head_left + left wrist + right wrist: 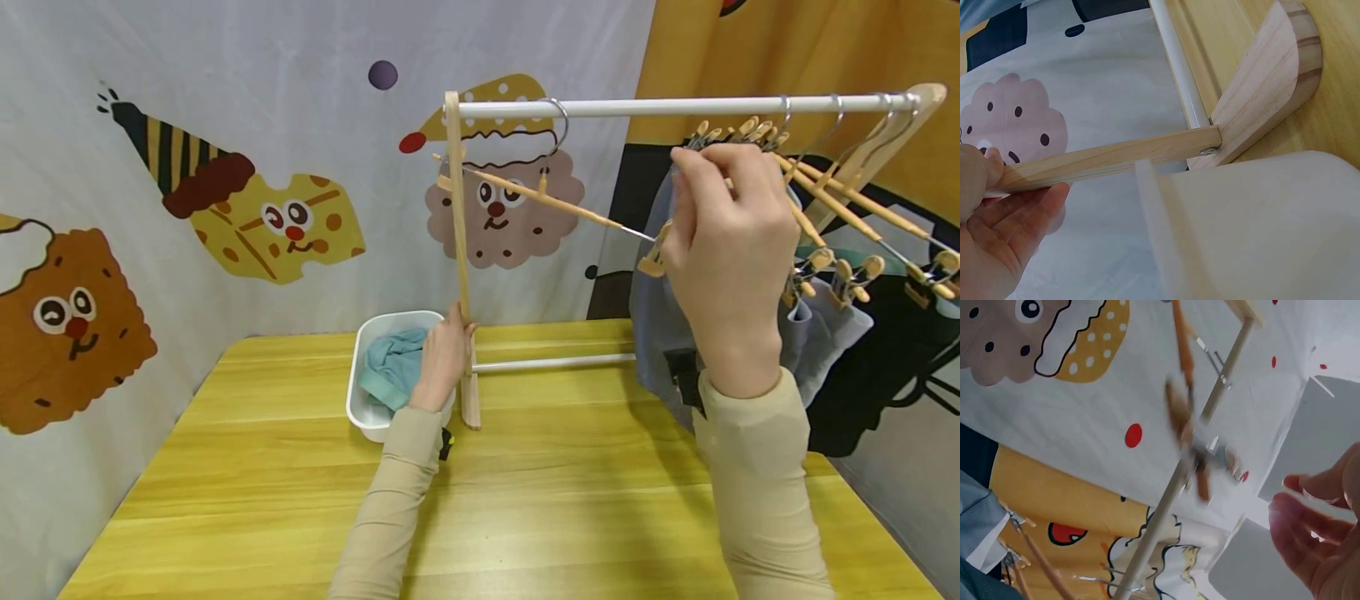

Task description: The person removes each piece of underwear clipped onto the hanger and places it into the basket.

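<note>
My left hand (442, 358) grips the wooden upright (459, 250) of a small clothes rack, thumb on one side and fingers on the other in the left wrist view. Raised before the rack's white top bar (660, 107), my right hand (738, 237) has its fingers loosely bent, thumb close to the fingertips. In the right wrist view nothing shows between them. A wooden clip hanger (555, 200) hangs tilted from the bar without clothing; its near clip (652, 264) appears beside the right hand in the head view. That clip is blurred and apart from the fingers in the right wrist view.
A white plastic basin (356, 375) holding a teal garment (397, 358) stands against the rack's left foot. On the right, several clip hangers carry grey-blue (652, 300) and black clothes (847, 392). A white lower rod (555, 362) crosses behind, above the yellow wood table (525, 517).
</note>
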A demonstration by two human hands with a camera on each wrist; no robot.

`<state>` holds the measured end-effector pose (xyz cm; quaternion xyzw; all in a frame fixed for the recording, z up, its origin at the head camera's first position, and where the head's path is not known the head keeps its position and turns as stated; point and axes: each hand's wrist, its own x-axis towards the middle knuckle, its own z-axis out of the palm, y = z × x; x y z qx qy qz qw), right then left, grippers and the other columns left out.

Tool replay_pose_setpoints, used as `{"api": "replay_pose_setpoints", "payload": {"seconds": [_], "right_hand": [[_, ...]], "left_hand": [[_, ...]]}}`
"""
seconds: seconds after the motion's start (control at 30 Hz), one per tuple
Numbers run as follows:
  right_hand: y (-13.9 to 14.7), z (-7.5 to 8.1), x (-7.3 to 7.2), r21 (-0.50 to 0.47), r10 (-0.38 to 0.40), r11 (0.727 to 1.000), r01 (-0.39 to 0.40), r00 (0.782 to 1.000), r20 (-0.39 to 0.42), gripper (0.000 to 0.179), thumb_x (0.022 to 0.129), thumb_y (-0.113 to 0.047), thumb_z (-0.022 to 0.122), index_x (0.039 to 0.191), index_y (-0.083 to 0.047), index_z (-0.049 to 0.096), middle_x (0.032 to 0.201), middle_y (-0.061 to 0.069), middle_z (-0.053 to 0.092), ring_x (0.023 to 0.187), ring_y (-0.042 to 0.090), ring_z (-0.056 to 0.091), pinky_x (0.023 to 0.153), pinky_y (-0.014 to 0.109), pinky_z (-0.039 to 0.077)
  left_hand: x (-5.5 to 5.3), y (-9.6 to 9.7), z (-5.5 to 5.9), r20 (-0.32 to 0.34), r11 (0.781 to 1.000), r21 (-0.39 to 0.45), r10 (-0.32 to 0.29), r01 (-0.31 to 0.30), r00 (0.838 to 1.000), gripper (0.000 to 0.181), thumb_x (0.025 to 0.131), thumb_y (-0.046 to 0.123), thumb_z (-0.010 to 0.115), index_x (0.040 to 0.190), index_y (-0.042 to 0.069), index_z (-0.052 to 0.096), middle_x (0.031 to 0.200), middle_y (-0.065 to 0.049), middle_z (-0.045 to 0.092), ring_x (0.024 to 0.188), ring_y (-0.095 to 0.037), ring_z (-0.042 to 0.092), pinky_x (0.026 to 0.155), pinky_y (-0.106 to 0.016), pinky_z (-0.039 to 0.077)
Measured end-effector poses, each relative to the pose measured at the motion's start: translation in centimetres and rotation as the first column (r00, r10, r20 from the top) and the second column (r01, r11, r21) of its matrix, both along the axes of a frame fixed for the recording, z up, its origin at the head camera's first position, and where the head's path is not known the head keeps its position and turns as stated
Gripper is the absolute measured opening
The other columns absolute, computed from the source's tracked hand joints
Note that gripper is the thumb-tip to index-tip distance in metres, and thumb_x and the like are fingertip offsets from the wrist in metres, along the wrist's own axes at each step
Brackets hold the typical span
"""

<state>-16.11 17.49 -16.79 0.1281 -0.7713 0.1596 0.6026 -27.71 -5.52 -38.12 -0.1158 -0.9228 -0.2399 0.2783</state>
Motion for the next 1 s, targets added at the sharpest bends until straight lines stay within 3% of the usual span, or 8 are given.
{"api": "replay_pose_setpoints", "payload": {"seconds": [0.2,0.3,0.37,0.47,0.63,0.73,0.83,1.0], "right_hand": [[1.9,0.3,-0.8,-0.156,-0.073,0.983,0.099,0.983,0.167,0.036,0.101,-0.014,0.038,0.123,0.005,0.06,0.111,0.03,0.055,0.107,0.043,0.053,0.097,0.048,0.044],[2.7,0.3,-1.3,-0.186,-0.15,0.961,0.207,0.948,0.28,0.037,0.099,-0.012,0.04,0.13,0.003,0.054,0.119,0.029,0.051,0.114,0.041,0.05,0.097,0.051,0.043],[3.1,0.2,-1.5,-0.167,-0.219,0.941,0.295,0.904,0.367,0.04,0.098,-0.012,0.041,0.134,0.003,0.049,0.124,0.028,0.048,0.116,0.042,0.047,0.095,0.055,0.043],[3.5,0.3,-2.0,-0.103,-0.314,0.9,0.424,0.793,0.522,0.048,0.097,-0.013,0.039,0.142,0.004,0.038,0.139,0.031,0.038,0.124,0.048,0.04,0.096,0.063,0.04],[4.1,0.8,-2.9,0.144,-0.458,0.817,0.558,0.477,0.75,0.062,0.098,-0.021,0.039,0.147,0.01,0.017,0.149,0.036,0.021,0.125,0.058,0.036,0.097,0.064,0.038],[4.7,1.0,-3.4,0.272,-0.507,0.789,0.55,0.334,0.795,0.064,0.099,-0.025,0.038,0.144,0.015,0.015,0.143,0.039,0.028,0.116,0.058,0.042,0.09,0.062,0.043],[5.2,0.9,-3.8,0.319,-0.512,0.788,0.527,0.272,0.815,0.062,0.099,-0.026,0.04,0.139,0.018,0.026,0.13,0.04,0.042,0.105,0.054,0.048,0.084,0.059,0.045],[5.8,0.7,-4.2,0.323,-0.504,0.789,0.522,0.25,0.827,0.046,0.096,-0.019,0.04,0.122,0.018,0.047,0.111,0.036,0.052,0.091,0.048,0.054,0.074,0.054,0.046]], "left_hand": [[0.0,0.0,0.0,0.0,1.0,-0.002,0.001,-0.001,1.0,0.033,0.097,0.022,0.053,0.118,-0.003,0.049,0.077,-0.02,0.065,0.063,-0.037,0.065,0.051,-0.044,0.052],[0.0,0.0,0.0,0.003,1.0,0.003,0.003,-0.003,1.0,0.033,0.097,0.022,0.053,0.118,-0.003,0.049,0.079,-0.02,0.066,0.064,-0.037,0.065,0.053,-0.045,0.052],[0.0,0.0,0.0,0.006,1.0,0.005,0.004,-0.004,1.0,0.033,0.097,0.022,0.053,0.119,-0.003,0.049,0.08,-0.019,0.067,0.065,-0.038,0.065,0.054,-0.046,0.052],[0.0,-0.1,0.0,0.008,1.0,0.008,0.004,-0.005,1.0,0.034,0.097,0.022,0.053,0.12,-0.003,0.049,0.081,-0.02,0.067,0.065,-0.038,0.065,0.054,-0.046,0.052],[0.0,-0.1,0.0,0.005,1.0,0.006,0.003,-0.003,1.0,0.034,0.098,0.023,0.053,0.12,-0.002,0.049,0.08,-0.02,0.066,0.065,-0.038,0.065,0.054,-0.046,0.052],[0.0,-0.1,-0.1,-0.007,1.0,0.007,-0.001,0.001,1.0,0.034,0.098,0.022,0.053,0.121,-0.003,0.049,0.08,-0.021,0.066,0.066,-0.039,0.065,0.055,-0.047,0.053],[0.0,-0.1,-0.1,-0.016,1.0,0.007,-0.002,0.002,1.0,0.034,0.097,0.022,0.053,0.12,-0.003,0.049,0.08,-0.021,0.066,0.066,-0.039,0.065,0.055,-0.047,0.052],[0.1,-0.1,0.0,-0.007,1.0,0.011,-0.005,0.005,1.0,0.034,0.097,0.022,0.053,0.12,-0.003,0.049,0.08,-0.02,0.066,0.065,-0.039,0.065,0.054,-0.047,0.052]]}}
